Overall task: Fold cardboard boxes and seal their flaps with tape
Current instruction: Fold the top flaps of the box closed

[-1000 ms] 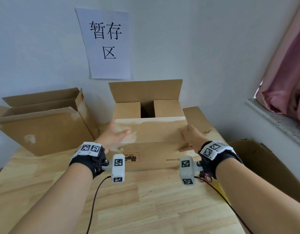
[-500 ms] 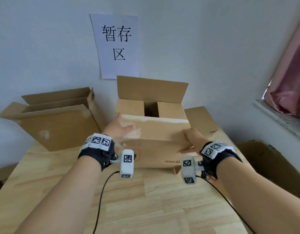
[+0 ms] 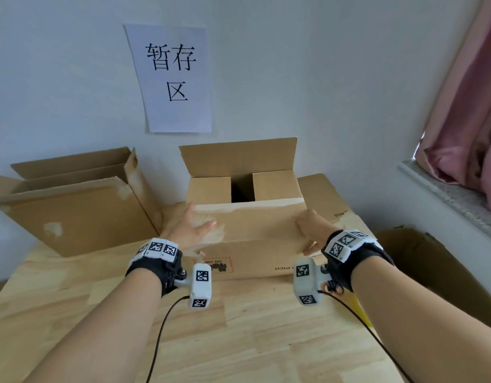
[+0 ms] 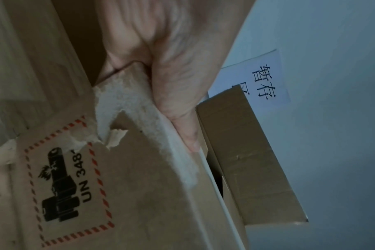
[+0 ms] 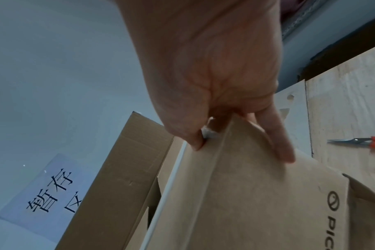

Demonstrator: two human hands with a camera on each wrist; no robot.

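So there's a brown corrugated cardboard box [image 3: 247, 236] sitting upright on the light wooden table [image 3: 238, 335], back near the white wall, with both hands on its near flap. The left hand [image 3: 190, 228] grips the flap's left end, thumb laid along the torn whitish edge and fingers tucked behind the card. The right hand [image 3: 312, 228] holds the right end the same way, thumb on the outside face and fingers wrapped around the edge. The two small side flaps are already folded in with a dark gap between them, and the far flap stands up. A red-bordered battery hazard label [image 4: 68, 194] sits on the front panel. Second open brown box [image 3: 72, 205] is off to the left, a white paper sign with black characters [image 3: 172, 78] is on the wall, and orange-handled scissors [image 5: 362, 141] lie on the table to the right.
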